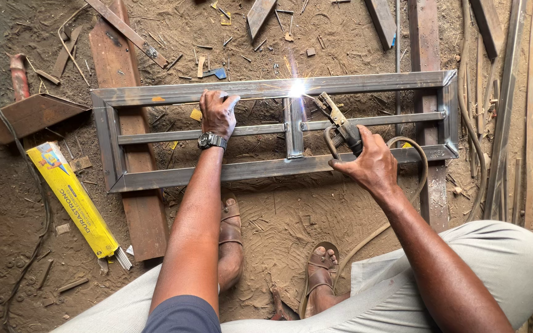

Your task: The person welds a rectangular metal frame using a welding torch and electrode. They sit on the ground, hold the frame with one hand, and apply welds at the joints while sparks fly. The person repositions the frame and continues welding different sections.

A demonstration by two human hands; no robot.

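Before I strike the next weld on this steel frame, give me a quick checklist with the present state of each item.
1. Frame held steady: ok. The left hand presses on the top rail of the steel frame.
2. Grip on the electrode holder: ok. The right hand is closed on its handle.
3. Arc on the joint: ok. It burns where the centre upright meets the top rail.
4. Hand protection: not ok. Both hands are bare.
5. Foot protection: not ok. Open sandals.
6. Welding cable clear of the arc: ok.

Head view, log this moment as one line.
left hand: pressing rectangular grey steel frame | right hand: gripping welding electrode holder | bright arc spark at top rail
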